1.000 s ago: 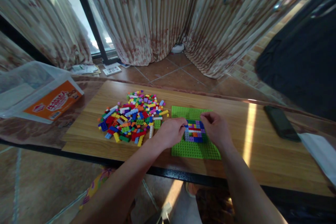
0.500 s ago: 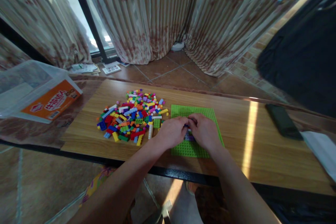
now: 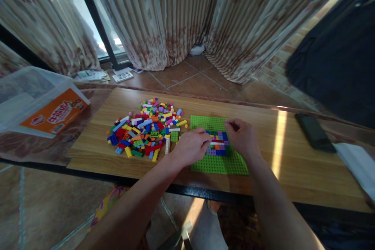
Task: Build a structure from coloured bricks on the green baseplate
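Observation:
A green studded baseplate (image 3: 218,166) lies on the table under both my hands. On its middle is a flat patch of built toy bricks (image 3: 218,143) in blue, purple, red, white, orange and green. My left hand (image 3: 191,145) is at the left side of that patch, fingers bent and pressed together; whatever they hold is hidden. At the patch's upper right, my right hand (image 3: 243,136) hovers with curled fingers and thumb drawn in. Anything between those fingertips is too small to make out.
Left of the baseplate spreads a heap of loose coloured bricks (image 3: 143,129). A clear plastic box (image 3: 43,105) with an orange label stands at the far left. To the right lie a dark phone-like object (image 3: 315,133) and white paper (image 3: 354,164). The table's dark front edge (image 3: 205,192) runs close below.
My hands, together over the bricks before, have parted. The right hand has moved right, uncovering the built patch, while the left stays almost in place.

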`<state>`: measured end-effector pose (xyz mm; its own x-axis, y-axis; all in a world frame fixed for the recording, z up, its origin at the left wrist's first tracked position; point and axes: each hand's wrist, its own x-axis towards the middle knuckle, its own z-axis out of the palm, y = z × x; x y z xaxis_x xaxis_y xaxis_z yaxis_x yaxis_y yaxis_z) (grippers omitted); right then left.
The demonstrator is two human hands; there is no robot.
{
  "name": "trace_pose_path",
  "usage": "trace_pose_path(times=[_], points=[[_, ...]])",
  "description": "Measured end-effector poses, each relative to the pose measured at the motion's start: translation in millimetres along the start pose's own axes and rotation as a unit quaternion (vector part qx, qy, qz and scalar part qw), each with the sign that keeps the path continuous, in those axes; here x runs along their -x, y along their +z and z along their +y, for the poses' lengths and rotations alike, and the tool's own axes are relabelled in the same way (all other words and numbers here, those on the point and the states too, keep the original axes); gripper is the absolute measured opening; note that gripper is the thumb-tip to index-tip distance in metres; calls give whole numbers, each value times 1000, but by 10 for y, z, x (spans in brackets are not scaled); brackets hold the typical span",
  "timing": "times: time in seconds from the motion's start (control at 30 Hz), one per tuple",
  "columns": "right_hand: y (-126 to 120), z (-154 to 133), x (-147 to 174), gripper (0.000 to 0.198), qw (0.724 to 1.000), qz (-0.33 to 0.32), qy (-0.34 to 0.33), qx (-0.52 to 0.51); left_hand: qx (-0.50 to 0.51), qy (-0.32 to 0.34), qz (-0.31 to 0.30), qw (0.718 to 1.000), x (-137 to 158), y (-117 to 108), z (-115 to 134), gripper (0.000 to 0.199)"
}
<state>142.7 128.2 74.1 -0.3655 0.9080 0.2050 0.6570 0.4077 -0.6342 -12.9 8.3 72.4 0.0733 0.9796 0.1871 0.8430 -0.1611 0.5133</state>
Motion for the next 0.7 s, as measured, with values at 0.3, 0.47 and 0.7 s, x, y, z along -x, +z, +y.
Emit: trace_pose_path(times=[0.3,0.47,0.7], points=[[-160,297,-23,47,968,-195,33,-153,9,37,-3,999,-8,100,46,22],[-179,223,80,70,971,-221,12,-87,9,14,2,1000,-8,112,89,24],[-94,280,99,78,978,-208,-20,-12,19,2,-2,1000,-8,109,88,23]])
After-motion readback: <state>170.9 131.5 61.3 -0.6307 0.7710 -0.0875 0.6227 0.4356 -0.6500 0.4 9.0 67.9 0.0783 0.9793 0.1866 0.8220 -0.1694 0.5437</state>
